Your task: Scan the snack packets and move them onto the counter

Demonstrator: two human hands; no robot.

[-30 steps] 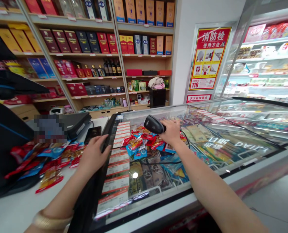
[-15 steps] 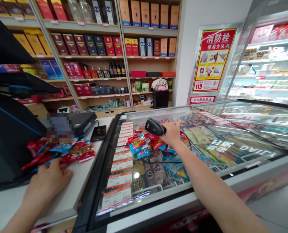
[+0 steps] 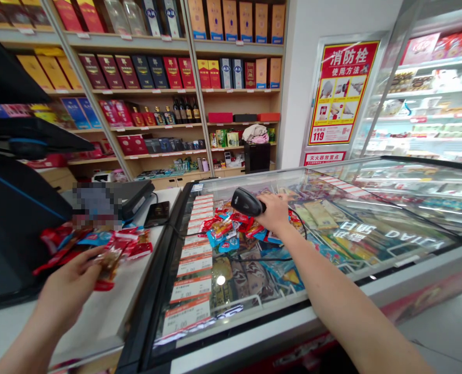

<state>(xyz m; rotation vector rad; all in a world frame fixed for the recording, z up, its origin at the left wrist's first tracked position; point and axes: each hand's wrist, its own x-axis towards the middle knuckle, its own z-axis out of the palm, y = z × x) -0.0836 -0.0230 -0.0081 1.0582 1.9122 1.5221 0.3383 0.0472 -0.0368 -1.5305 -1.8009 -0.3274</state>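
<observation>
My left hand (image 3: 69, 285) pinches a small red and clear snack packet (image 3: 109, 264) above the white counter (image 3: 98, 317). Just behind it lies a pile of red and blue snack packets (image 3: 94, 237). My right hand (image 3: 274, 213) is wrapped round the handle of a black barcode scanner (image 3: 247, 201), whose head points left. Below the scanner, a second heap of red and blue packets (image 3: 225, 231) rests on the glass top of a chest freezer (image 3: 234, 301). The scanner's handle is mostly hidden by my fingers.
A black phone (image 3: 157, 213) lies beside a dark device (image 3: 137, 195) at the counter's back. A black monitor stand (image 3: 16, 228) stands at the left. The scanner's cable (image 3: 270, 259) crosses the glass. Stocked shelves (image 3: 145, 91) stand behind, with a lit display fridge (image 3: 441, 104) at the right.
My left hand has closed on a packet and lifted it slightly off the pile. My right hand and the scanner have hardly moved.
</observation>
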